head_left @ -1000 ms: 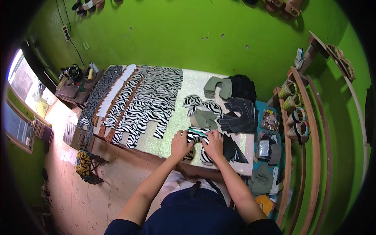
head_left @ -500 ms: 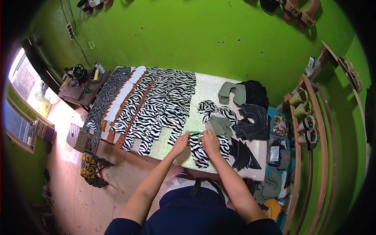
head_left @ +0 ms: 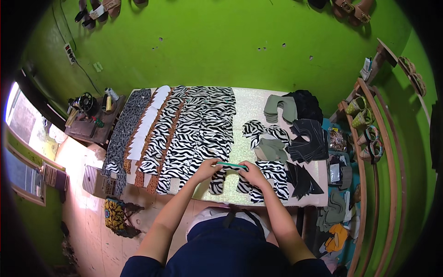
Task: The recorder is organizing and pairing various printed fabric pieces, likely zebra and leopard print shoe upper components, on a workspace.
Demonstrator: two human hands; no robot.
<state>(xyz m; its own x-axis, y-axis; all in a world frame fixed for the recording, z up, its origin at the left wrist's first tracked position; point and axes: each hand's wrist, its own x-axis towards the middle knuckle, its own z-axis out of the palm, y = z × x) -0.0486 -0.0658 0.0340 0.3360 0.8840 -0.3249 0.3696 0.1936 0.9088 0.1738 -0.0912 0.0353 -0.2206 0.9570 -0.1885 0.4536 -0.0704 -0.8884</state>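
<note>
Between my two hands is a zebra-print cut piece with a green strip (head_left: 232, 165) along its upper edge. My left hand (head_left: 207, 170) pinches one end of it and my right hand (head_left: 252, 174) pinches the other. Two zebra legs (head_left: 216, 186) hang below the strip, near the table's front edge. Beside my right hand lie more zebra-print pieces (head_left: 275, 177). Left of my left hand, zebra pieces (head_left: 203, 124) overlap in long rows on the pale table (head_left: 237, 138).
Grey-green cut pieces (head_left: 271, 151), black curved pieces (head_left: 308, 141) and black pointed pieces (head_left: 304, 182) lie at the table's right. Rows of white pieces (head_left: 147, 122) and dark patterned pieces (head_left: 131, 122) cover the left. A sewing machine (head_left: 86, 102) and a wooden shoe rack (head_left: 364, 124) flank the table.
My hands have drawn the zebra piece away from the pile on the right, and its green edge now shows stretched between them. The whole view has shifted slightly.
</note>
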